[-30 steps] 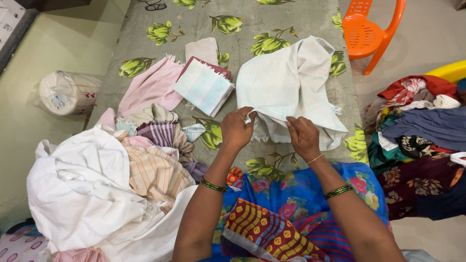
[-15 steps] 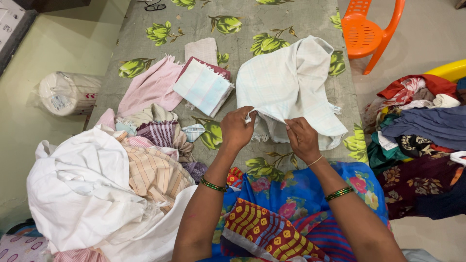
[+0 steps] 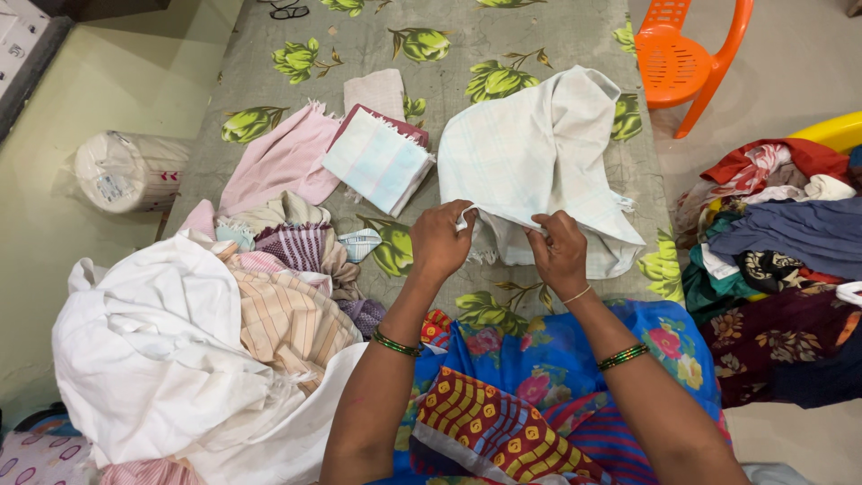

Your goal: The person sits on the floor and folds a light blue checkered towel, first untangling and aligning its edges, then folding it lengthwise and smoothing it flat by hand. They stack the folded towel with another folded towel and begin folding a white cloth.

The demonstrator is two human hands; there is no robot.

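A pale white checked cloth (image 3: pixel 539 153) lies spread on a grey bedsheet with green flower prints (image 3: pixel 503 45). My left hand (image 3: pixel 438 242) pinches the cloth's near edge at its left. My right hand (image 3: pixel 558 253) grips the same edge a little to the right. Both wrists wear green bangles. A folded light-blue and white towel (image 3: pixel 377 162) rests on a maroon cloth just left of the white cloth.
A heap of unfolded laundry (image 3: pixel 180 350) lies at my left, with a pink cloth (image 3: pixel 283 166) beyond it. An orange plastic chair (image 3: pixel 687 58) stands at the far right. More clothes (image 3: pixel 781 242) are piled on the right. A white wrapped roll (image 3: pixel 126 171) lies on the floor.
My hands have shifted slightly along the cloth's near edge; the cloth has barely moved.
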